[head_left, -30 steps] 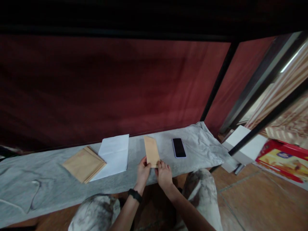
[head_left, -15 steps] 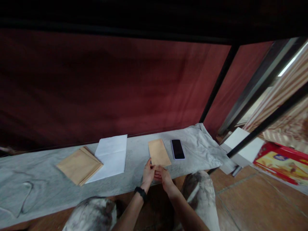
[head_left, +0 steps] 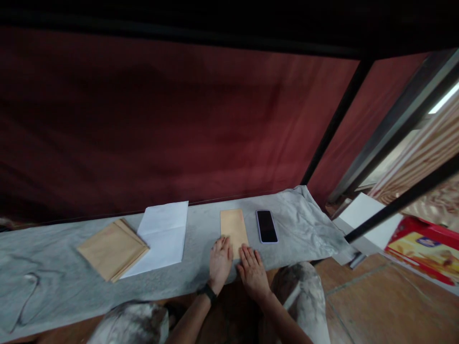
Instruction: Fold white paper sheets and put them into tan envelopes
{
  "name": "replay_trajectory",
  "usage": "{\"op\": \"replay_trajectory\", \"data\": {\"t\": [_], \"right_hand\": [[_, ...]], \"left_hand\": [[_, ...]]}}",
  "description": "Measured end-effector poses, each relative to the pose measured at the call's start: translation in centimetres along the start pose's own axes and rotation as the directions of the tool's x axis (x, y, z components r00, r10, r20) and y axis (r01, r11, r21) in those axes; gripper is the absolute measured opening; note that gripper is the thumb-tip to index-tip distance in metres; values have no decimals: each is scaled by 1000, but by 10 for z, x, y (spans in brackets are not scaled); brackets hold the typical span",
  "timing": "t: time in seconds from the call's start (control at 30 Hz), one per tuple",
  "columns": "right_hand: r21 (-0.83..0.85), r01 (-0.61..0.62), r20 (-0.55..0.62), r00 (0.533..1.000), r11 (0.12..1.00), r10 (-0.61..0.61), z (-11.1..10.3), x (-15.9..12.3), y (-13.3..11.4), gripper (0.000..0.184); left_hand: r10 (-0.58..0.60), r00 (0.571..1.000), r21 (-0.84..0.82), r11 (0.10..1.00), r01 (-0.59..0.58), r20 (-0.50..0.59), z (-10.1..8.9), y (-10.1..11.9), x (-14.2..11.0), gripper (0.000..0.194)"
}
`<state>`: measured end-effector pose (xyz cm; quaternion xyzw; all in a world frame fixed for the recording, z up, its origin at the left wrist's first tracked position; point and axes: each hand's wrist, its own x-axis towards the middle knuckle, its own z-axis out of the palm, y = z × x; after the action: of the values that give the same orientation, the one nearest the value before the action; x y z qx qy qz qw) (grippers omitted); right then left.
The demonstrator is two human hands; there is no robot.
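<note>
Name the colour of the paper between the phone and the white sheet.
The paper is light tan-brown; the head view shows it best.

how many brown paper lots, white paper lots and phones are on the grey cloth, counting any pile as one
Brown paper lots: 2, a brown pile at the left and a brown piece beside the phone
White paper lots: 1, the white paper partly under the brown pile
Phones: 1
Total: 4
</note>
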<state>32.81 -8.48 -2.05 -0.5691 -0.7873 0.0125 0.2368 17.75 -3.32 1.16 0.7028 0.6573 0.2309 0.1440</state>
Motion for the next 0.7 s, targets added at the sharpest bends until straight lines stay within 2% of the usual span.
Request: {"op": "replay_trajectory", "data": {"t": [0.1,0.23,0.43,0.57,0.7], "right_hand": [[-42,2,-18,1000,999,-2,4,0,0,49],[-46,14,-35,999,999,-15,4,1,0,51],[-76,20,-51,998,997,-24,4,1,1,56],[-97,28,-62,998,995,-34,5,1,1,57],[-93,38,-87,995,995,-46,9,0,2,56]], "left_hand": [[227,973,146,962,-232,51,14,1,26,49],[233,961,248,932,-264,147,31,-2,72,55],[272,947,226,925,-307,173,49,-2,127,53],[322,929,213,909,-357,183,53,3,131,54],[399,894,208,874,-439,205,50,0,105,53]]}}
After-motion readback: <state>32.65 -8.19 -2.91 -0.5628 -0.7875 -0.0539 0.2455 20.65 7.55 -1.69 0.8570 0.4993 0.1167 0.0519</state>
